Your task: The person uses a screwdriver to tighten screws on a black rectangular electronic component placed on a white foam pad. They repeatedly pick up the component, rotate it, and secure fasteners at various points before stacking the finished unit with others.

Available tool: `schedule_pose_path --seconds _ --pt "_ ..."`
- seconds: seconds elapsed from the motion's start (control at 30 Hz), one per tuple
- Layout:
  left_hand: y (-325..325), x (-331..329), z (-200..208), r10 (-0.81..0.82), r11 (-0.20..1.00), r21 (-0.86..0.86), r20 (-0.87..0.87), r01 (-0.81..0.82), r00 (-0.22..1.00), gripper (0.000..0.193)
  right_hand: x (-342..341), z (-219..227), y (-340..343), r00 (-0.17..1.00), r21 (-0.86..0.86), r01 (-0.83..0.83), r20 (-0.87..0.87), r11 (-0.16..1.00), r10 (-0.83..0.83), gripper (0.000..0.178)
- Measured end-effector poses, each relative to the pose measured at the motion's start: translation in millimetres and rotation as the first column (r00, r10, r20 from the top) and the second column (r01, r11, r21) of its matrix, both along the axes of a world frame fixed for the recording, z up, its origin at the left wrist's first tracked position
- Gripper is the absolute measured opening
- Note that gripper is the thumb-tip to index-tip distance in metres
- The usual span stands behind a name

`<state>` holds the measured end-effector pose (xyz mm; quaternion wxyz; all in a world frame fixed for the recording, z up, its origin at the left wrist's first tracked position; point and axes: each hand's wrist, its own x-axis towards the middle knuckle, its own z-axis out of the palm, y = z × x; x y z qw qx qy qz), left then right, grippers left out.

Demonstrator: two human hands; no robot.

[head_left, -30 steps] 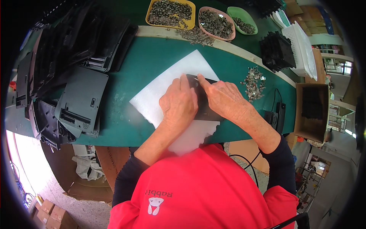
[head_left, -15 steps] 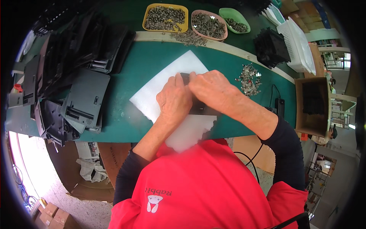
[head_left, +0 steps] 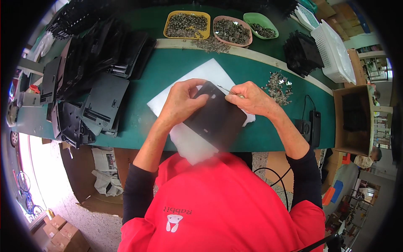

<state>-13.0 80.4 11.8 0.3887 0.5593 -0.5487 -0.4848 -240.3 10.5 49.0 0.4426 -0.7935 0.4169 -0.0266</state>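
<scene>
— What's in the hands?

— A flat black panel (head_left: 215, 115), tilted, held over a white foam sheet (head_left: 197, 80) on the green tabletop (head_left: 168, 67). The left hand (head_left: 181, 101) is closed on the panel's left edge, thumb on its face. The right hand (head_left: 248, 97) is pinched shut on a thin metal pin (head_left: 228, 90) at the panel's far right corner.

— And around them?

— Just right of the right hand, a small heap of metal clips (head_left: 278, 86) lies loose on the tabletop. Far side, three dishes in a row: a yellow tray (head_left: 187, 25), a pink dish (head_left: 232, 31) and a green dish (head_left: 260, 23), all holding small metal parts, with more spilled in front of them.

— The left side?

— Stacks of black plastic housings (head_left: 90, 71), some leaning, some flat, near the tabletop's left end. Another black stack (head_left: 303, 52) sits far right, beside a white basket (head_left: 333, 52). A cardboard box (head_left: 352, 119) stands off the right end, and a black adapter (head_left: 310, 126) with its cable lies near the right edge.
</scene>
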Motion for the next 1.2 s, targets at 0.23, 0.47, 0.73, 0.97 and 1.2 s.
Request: schedule_pose_path --seconds 0.23,0.47,0.73,0.97,1.2 --pt "2.0 1.7 -4.1 -0.103 0.983 -0.147 0.068 0.112 0.992 0.035 -10.7 4.6 20.1 0.957 0.497 0.126 0.168 0.859 -0.237 0.033" --pt "-2.3 -7.8 4.6 -0.086 0.990 -0.100 0.162 0.103 0.983 0.032 -10.8 -1.3 31.1 0.941 0.524 0.165 0.172 0.836 -0.293 0.029" --pt "-32.0 -18.4 20.0 -0.145 0.948 -0.188 0.461 0.256 0.875 0.024 -4.4 -30.3 35.2 0.819 0.561 0.300 0.264 0.772 -0.510 0.031" --pt "-111.0 8.8 -2.9 0.223 0.940 -0.341 0.689 0.037 0.690 0.014 3.1 -29.0 34.4 0.853 0.444 0.384 0.166 0.810 -0.495 0.030" --pt "-143.2 -20.8 -20.9 0.205 0.907 -0.388 0.743 0.161 0.637 0.011 -1.9 -32.9 30.1 0.870 0.464 0.352 0.158 0.813 -0.467 0.033"
